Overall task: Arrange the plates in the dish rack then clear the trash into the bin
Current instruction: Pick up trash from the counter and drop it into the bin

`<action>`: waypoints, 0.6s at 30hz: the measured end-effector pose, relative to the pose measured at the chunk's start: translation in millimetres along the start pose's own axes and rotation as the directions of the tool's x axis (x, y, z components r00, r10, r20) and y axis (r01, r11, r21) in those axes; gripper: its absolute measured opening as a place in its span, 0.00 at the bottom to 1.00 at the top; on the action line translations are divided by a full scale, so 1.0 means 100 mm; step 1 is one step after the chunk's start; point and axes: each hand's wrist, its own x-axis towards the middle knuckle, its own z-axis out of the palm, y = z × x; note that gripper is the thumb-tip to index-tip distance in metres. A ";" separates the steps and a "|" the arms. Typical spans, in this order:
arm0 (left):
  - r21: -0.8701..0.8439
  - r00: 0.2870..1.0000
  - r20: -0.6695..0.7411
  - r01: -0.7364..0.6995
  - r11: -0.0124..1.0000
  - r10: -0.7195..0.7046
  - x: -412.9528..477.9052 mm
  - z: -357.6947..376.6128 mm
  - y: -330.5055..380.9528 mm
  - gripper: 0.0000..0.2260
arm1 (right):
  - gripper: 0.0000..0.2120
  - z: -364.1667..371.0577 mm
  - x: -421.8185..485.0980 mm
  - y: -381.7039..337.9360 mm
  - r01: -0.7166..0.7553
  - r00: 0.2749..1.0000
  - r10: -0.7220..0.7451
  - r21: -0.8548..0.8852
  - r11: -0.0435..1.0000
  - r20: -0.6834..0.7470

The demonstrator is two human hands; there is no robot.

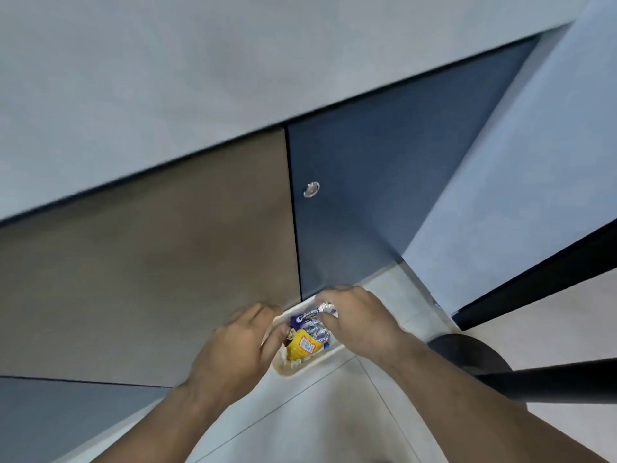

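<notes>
A small white bin (300,369) stands on the floor against the cabinet base. Inside it lie crumpled wrappers: a yellow packet (304,345), a purple and silver wrapper (309,320) and some paper. My left hand (233,349) is over the bin's left rim with its fingers curled at the edge; whether it grips anything I cannot tell. My right hand (360,319) reaches in from the right and pinches the silver end of the purple wrapper at the bin's top. No plates or dish rack are in view.
A brown cabinet panel (150,262) and a dark blue cabinet door (384,195) with a round metal knob (311,189) rise behind the bin. A black round stool base (467,355) and black frame bars stand at the right. Pale tiled floor (317,412) lies below.
</notes>
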 end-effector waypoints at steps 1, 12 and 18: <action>-0.004 1.000 -0.018 -0.017 1.000 0.017 -0.06 -0.22 0.11 0.20 | 0.12 -0.21 -0.13 -0.14 0.015 1.000 -0.015 0.016 1.000 -0.026; 0.069 0.944 -0.231 -0.226 0.972 0.236 -0.58 -3.02 1.00 0.18 | 0.18 -2.51 -1.24 -1.69 0.213 0.938 -0.239 -0.127 0.969 -0.250; 0.127 0.918 -0.287 -0.246 0.961 0.273 -0.67 -4.04 1.12 0.26 | 0.20 -3.25 -1.60 -2.33 0.193 0.913 -0.245 -0.183 0.964 -0.327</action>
